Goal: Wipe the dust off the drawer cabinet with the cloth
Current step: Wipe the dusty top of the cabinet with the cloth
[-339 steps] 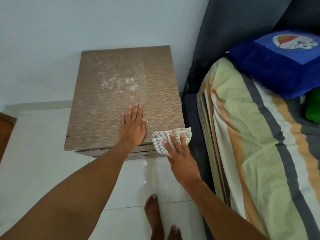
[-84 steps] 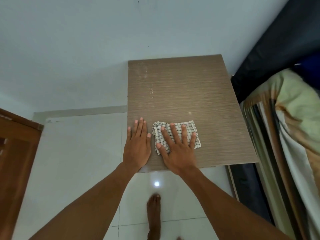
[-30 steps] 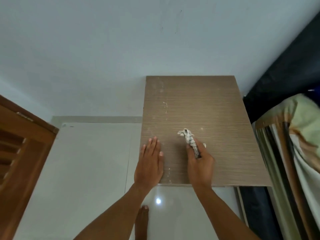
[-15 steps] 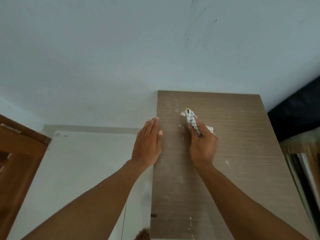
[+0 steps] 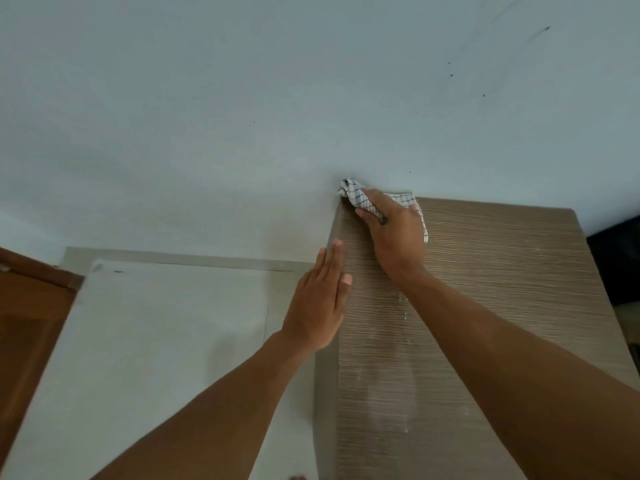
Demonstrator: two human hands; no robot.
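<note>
1. Right hand [image 5: 393,233] closed around the checked cloth [image 5: 360,197], pressing it down on the far left corner of the drawer cabinet [image 5: 485,271], right where the top meets the wall [image 5: 242,116].
2. Cloth bunched and crumpled – one white end with thin dark lines sticking out past the fingers toward the wall, another flap showing on the right side of the hand.
3. Left hand [image 5: 320,303] flat and open, fingers together and pointing to the wall, holding nothing; placed along the left edge of the cabinet top, with the thumb on the wood and the rest of the hand over the edge.
4. Both hands near each other, left one a little nearer to the camera than the right, not touching.
5. Cabinet top of brown wood grain with fine lines across; some pale specks and a faint whitish smear in the near part, between the two forearms.
6. Pale tiled floor [image 5: 156,341] on the left of the cabinet, a brown wooden door [image 5: 27,313] at the far left edge.
7. On the right – a dark shape beside the cabinet, too little visible to tell what.
</note>
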